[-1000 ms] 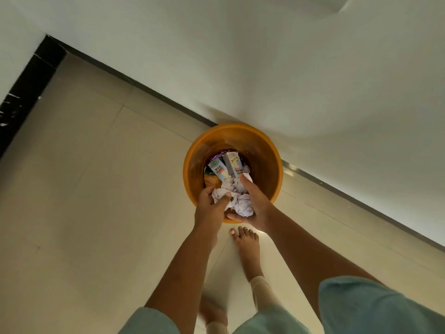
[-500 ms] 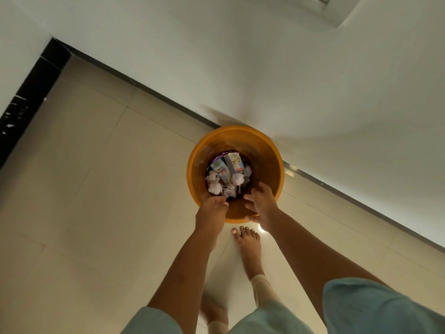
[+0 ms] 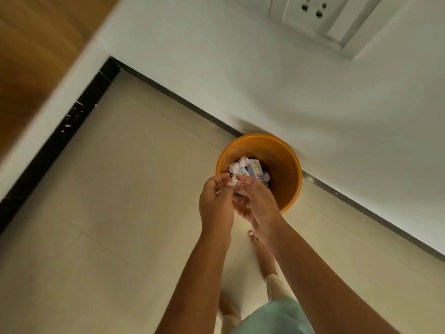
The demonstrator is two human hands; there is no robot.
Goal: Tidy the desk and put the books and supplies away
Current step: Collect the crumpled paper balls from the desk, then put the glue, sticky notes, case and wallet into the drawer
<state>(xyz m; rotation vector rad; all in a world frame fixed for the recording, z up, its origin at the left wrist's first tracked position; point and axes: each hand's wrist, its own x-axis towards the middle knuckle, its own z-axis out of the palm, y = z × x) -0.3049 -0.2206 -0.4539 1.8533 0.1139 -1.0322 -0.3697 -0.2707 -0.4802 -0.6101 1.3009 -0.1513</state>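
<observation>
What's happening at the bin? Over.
Hands open: left hand, right hand, together above round orange plastic bin. Inside: crumpled white paper, small blue-and-white cartons. Nothing blocking.

Beige tiled floor (image 3: 120,213) met the white wall (image 3: 265,80) at a black skirting (image 3: 72,116) — a white socket plate (image 3: 313,13) sat high on that wall, wooden panel (image 3: 29,44) at top left.

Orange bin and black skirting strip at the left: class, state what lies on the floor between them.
Between the orange bin and the black skirting strip, the head view shows only bare beige floor tiles.
</observation>
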